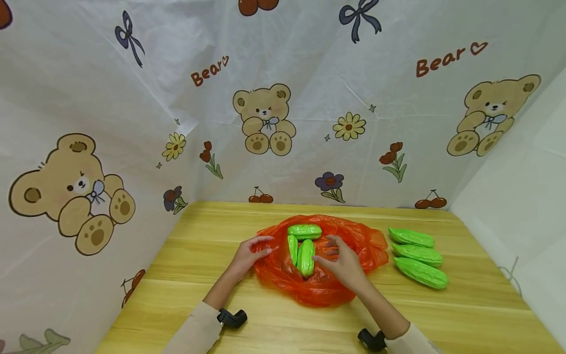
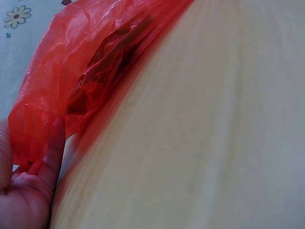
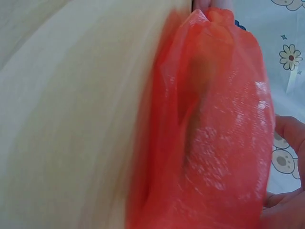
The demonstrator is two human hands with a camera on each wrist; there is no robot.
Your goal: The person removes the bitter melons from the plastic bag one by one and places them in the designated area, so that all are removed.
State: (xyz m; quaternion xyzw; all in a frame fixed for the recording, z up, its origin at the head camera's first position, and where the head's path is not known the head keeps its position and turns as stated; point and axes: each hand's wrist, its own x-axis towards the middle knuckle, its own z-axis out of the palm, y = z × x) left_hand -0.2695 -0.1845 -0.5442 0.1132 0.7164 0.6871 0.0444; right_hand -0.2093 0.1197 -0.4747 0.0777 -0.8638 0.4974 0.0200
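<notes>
A red plastic bag point(image 1: 305, 292) lies spread open on the table, with three glossy green bitter melons in its mouth. One bitter melon point(image 1: 304, 231) lies crosswise at the back; the front bitter melon point(image 1: 306, 258) partly covers another bitter melon point(image 1: 292, 248) on its left. At the bag's left edge, my left hand point(image 1: 243, 256) holds the plastic between thumb and fingers; the left wrist view shows the bag point(image 2: 71, 62) bunched there. My right hand point(image 1: 347, 265) is over the bag's right side, fingers spread and loosely bent, thumb close to the front bitter melon.
To the right of the bag, three more bitter melons point(image 1: 417, 254) lie side by side on the wooden table point(image 1: 208, 236). A bear-print cloth point(image 1: 309, 172) hangs behind and on the left. A white wall point(image 1: 522, 196) bounds the right side, with a thin cable point(image 1: 513, 275) near it.
</notes>
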